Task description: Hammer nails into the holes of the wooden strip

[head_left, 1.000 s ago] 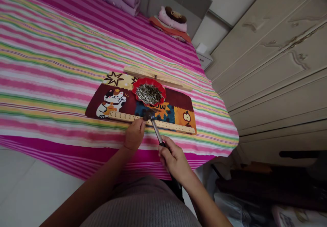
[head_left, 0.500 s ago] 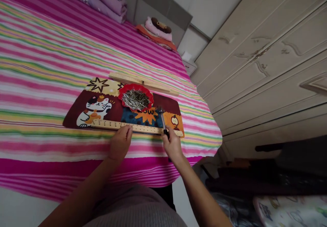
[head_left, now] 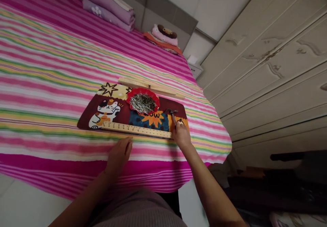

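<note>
My right hand point(head_left: 182, 135) is closed around the handle of a hammer point(head_left: 173, 118), its metal head lying towards the far side over the mat. A pale wooden strip point(head_left: 143, 130) stretches along the mat's near edge. Several nails point(head_left: 122, 126) stand up from its left half, and rows of small dark holes or marks run along the right half. Just in front of the strip, apart from it, my left hand point(head_left: 119, 155) rests with its thumb away from the fingers and nothing visible in it. Beyond the strip is a red scalloped bowl point(head_left: 129, 99) full of loose nails point(head_left: 143, 103).
A patterned mat point(head_left: 85, 116) lies under the work on a striped bedspread point(head_left: 51, 101). More wooden strips point(head_left: 158, 90) lie behind the bowl. Folded purple bedding point(head_left: 109, 12) and a pillow stack point(head_left: 165, 38) sit farther back. A cream wardrobe point(head_left: 276, 67) stands at the right.
My left hand has drawn back from the strip towards me. My right hand has moved right with the hammer. The view has shifted slightly.
</note>
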Demonstrator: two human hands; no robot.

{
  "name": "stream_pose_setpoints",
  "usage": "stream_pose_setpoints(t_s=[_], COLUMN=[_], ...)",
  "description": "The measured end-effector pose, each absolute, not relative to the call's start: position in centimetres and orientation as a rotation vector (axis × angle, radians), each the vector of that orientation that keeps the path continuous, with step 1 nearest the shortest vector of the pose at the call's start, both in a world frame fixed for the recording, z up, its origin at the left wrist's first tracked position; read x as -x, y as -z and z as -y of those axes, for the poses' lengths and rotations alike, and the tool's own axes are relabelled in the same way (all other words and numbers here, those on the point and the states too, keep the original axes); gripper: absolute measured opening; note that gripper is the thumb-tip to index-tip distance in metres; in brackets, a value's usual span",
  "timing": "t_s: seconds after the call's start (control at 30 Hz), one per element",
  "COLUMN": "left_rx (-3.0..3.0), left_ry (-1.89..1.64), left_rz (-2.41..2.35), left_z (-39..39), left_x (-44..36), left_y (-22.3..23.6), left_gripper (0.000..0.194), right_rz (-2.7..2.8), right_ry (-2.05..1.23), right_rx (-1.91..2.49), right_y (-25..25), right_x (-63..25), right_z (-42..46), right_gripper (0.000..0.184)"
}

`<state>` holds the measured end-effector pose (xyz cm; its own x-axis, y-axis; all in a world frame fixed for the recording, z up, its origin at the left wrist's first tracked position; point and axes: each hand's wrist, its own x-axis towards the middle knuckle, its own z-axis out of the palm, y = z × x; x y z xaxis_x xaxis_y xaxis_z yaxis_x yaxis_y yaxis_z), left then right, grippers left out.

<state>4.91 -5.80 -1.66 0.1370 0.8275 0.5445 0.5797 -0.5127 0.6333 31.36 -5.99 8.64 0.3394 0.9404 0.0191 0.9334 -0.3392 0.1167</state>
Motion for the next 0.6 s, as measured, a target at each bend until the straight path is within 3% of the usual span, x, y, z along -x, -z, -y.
stream_pose_setpoints(t_s=[0.27,0.6], left_rx=[-2.249,-2.301], left_ry=[-1.287,-1.255], left_rz=[-1.342,-1.317], left_z=[6.6,6.4], left_x=[-3.4,-3.9], left_y=[3.2,3.2], left_gripper=[0.019,0.016], right_rz=[-2.290,-2.127], right_ry=[-0.129,-0.100], right_rx=[-2.448,-2.302], right_y=[-10.2,-9.7], right_x=[-26.4,-22.8], right_z=[2.6,-5.1], right_gripper=[0.026,0.027])
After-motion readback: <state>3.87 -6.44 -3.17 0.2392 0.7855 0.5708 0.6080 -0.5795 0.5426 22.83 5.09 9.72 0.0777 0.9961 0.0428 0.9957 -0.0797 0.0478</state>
